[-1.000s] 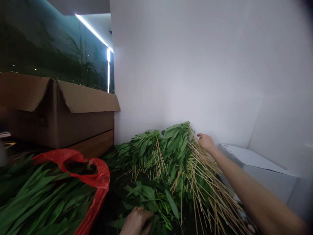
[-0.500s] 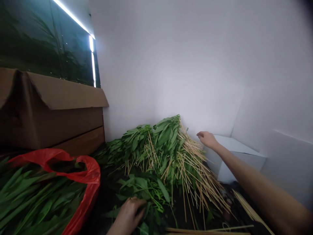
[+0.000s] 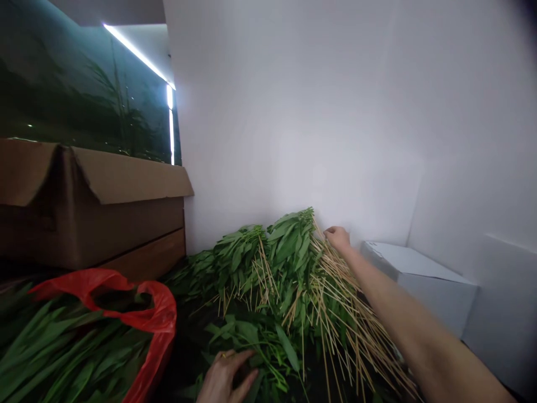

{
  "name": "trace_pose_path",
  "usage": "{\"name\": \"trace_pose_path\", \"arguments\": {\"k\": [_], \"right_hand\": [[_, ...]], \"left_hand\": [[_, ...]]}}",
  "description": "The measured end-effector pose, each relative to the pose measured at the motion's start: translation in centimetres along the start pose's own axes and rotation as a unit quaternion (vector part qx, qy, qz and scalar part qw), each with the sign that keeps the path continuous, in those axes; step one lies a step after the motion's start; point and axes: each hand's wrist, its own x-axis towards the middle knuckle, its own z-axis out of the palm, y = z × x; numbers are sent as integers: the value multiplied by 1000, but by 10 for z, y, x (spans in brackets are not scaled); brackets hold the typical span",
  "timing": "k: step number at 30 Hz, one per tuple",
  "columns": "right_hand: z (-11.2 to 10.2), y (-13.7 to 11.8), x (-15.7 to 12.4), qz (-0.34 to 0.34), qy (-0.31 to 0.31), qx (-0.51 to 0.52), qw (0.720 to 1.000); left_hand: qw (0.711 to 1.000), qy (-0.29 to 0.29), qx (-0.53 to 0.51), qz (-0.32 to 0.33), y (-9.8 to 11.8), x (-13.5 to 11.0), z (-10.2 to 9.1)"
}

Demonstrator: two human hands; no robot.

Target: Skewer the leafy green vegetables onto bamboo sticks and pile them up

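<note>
My right hand (image 3: 338, 237) reaches out to the upper end of a big heap of leafy greens (image 3: 287, 240) threaded on thin wooden skewers (image 3: 335, 291). Its fingertips are pinched together beside the skewer tops; what they hold, if anything, is too small to make out. Low in the view, my left hand (image 3: 229, 376) lies palm down at the edge of loose green leaves and stems (image 3: 268, 347), thumb and fingers apart. A ring shows on one of its fingers. Left of the big heap leans a smaller bunch of skewered greens (image 3: 239, 252).
A red plastic bag (image 3: 161, 313) full of long green leaves stands at the near left. Behind it are an open cardboard box (image 3: 126, 229) and a lit aquarium (image 3: 96, 101). A white box (image 3: 436, 285) sits at the right, near the white wall (image 3: 293, 112).
My right hand has moved left, from beside the white box to the skewer tops. The thumb and fingers of my left hand have spread. The view has shifted, so things sit lower.
</note>
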Motion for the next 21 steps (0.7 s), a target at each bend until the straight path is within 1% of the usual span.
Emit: {"name": "trace_pose_path", "arguments": {"k": [3,5,6,8,11,13,15,16,18,19,21], "right_hand": [[-16,-18,-13,-39,25,50,998],[-30,-29,-33,-73,28,85,993],[-37,-34,-47,-91,24,104,990],[-51,-43,-83,-118,5,141,983],[-68,-54,-149,-146,-56,201,967],[-75,-60,-191,-182,-133,295,929],[-77,-64,-224,-183,-189,317,911],[-75,-65,-237,-183,-220,314,905],[-66,-64,-257,-192,-254,319,893],[-59,-62,-264,-201,-258,333,884],[-42,-58,-272,-209,-252,358,875]], "left_hand": [[999,35,2,2,3,3,-4],[999,53,-7,-5,6,7,-11],[998,55,-13,-12,8,9,-16],[996,65,-23,-50,11,14,-27],[991,76,-60,-89,20,22,-44],[986,68,-95,-116,34,29,-56],[975,27,-168,-143,56,35,-69],[963,2,-216,-159,70,37,-75],[928,-66,-321,-179,97,39,-82],[906,-100,-369,-181,109,39,-82],[861,-150,-449,-186,127,36,-76]]}}
